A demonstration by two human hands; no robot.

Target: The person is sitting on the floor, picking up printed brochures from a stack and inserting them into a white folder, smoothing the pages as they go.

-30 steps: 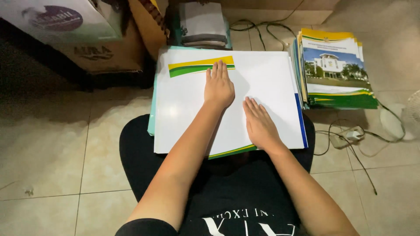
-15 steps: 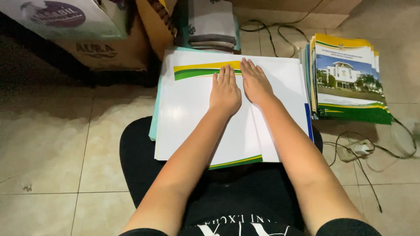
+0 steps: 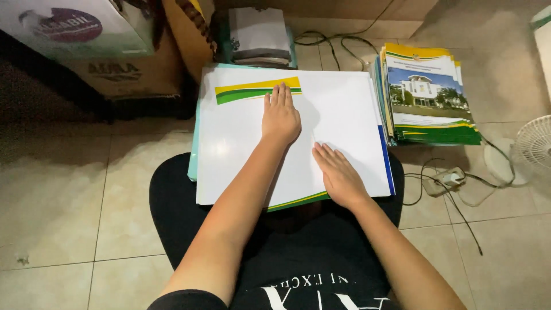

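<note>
Head view, left to right: the left hand (image 3: 280, 117) lies flat and open on the large white sheet (image 3: 247, 155), fingers pointing away from the person and just touching the yellow-green band (image 3: 255, 90) at the sheet's far edge. The right hand (image 3: 338, 175) rests nearer the body, open, palm down by the near edge. The sheet lies under both hands, across the lap over the floor. A brochure stack (image 3: 427, 95) stands just beside it on the right.

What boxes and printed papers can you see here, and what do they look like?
Cardboard box: top left, on the floor, brown.
White box: on top of it, with a purple oval label.
Booklet stack: right, covers yellow and green with a building photo.
White sheet: middle, under both hands, with a yellow and green stripe.
Paper stack: top middle, white and grey.
</note>
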